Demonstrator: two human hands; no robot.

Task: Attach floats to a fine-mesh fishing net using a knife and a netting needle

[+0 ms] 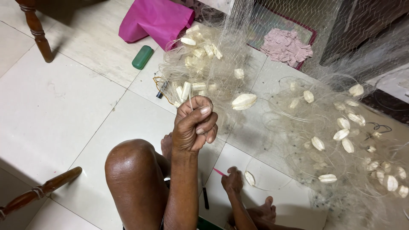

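Note:
My left hand (pixel 196 125) is raised in a fist above my bent knee (pixel 134 170), shut on thin strands of a pale fishing net (pixel 221 51) that runs up and away. A white oval float (pixel 243 101) hangs just right of this fist. Lower down, near the floor, my right hand (pixel 232 181) pinches a slim pink netting needle (pixel 219 171), with another white float (pixel 249 178) lying right beside its fingers. My foot (pixel 264 211) rests behind that hand.
Heaps of net with several white floats lie ahead (pixel 200 64) and to the right (pixel 353 140). A pink bag (pixel 155 19), a green case (pixel 142 57), a pink cloth (pixel 286 44), wooden chair legs (pixel 36 32) (pixel 38 191) and a dark stick (pixel 205 198) sit on the tiled floor.

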